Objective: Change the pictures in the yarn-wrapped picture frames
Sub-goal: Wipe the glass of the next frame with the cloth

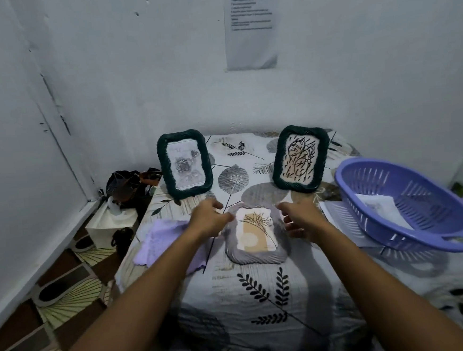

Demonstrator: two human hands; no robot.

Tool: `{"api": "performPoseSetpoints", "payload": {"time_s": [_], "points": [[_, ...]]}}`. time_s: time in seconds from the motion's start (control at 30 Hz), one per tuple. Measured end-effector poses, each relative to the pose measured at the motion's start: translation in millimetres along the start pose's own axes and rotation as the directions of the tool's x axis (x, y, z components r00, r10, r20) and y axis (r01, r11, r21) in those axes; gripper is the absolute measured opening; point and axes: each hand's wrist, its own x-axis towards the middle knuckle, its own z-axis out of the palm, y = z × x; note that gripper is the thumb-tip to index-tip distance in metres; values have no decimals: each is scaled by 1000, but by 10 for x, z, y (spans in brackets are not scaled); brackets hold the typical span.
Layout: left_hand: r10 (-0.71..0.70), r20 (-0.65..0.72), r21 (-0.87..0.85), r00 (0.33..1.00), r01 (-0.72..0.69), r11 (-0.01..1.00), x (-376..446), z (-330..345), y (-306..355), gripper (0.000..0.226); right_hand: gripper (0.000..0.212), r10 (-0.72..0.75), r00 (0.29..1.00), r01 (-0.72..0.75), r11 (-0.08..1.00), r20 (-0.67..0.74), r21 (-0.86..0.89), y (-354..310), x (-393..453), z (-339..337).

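Observation:
A grey yarn-wrapped frame (232,251) with a beige plant picture lies flat in the middle of the table. My left hand (209,218) hovers by its upper left corner and my right hand (298,217) by its upper right corner; both have loosely curled fingers and hold nothing. Two dark green yarn-wrapped frames stand upright at the back: the left frame (184,163) shows a rose picture, the right frame (299,159) shows black scribbles.
A purple basket (410,205) holding paper sits at the right, with loose sheets (336,217) beside it. A lilac cloth (163,241) lies at the left table edge. A tissue box (109,223) and dark bag (128,183) stand on the floor left. The table (262,297) has a leaf-print cover.

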Motion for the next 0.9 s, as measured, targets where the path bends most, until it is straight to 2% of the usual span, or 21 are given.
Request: {"api": "performPoseSetpoints", "payload": {"time_s": [0.1,0.2,0.27,0.33,0.4,0.43,0.5,0.57,0.73,0.9], "points": [[-50,23,105,998,48,993,4,197,5,45,26,-25,999,24,998,-20,-50,96,21,10],[-76,1,81,997,76,994,17,288,-3,37,26,-45,999,42,996,-31,-79,118,26,77],[-119,-6,10,993,119,993,45,314,-1,29,25,-44,999,43,997,-26,-60,107,25,113],[-178,-6,-136,984,176,975,63,310,6,23,25,-42,999,40,999,-32,-36,100,22,120],[-203,-1,-284,979,195,939,70,266,4,27,9,-36,997,39,999,-70,37,97,36,104],[-188,-6,-328,982,176,928,70,229,5,29,11,-43,995,52,994,-91,101,91,38,87],[-111,-43,-407,993,84,910,44,140,35,30,35,-59,992,85,964,-110,252,57,54,52],[-23,-93,-498,995,-26,867,20,55,74,30,40,-106,988,141,918,-112,370,-16,23,19],[111,-190,-583,976,-203,787,-63,-68,183,29,38,-201,970,242,857,-138,456,-196,-28,4],[138,-201,-621,970,-235,748,-122,-83,161,28,31,-210,968,252,818,-138,518,-218,-37,-4]]}}
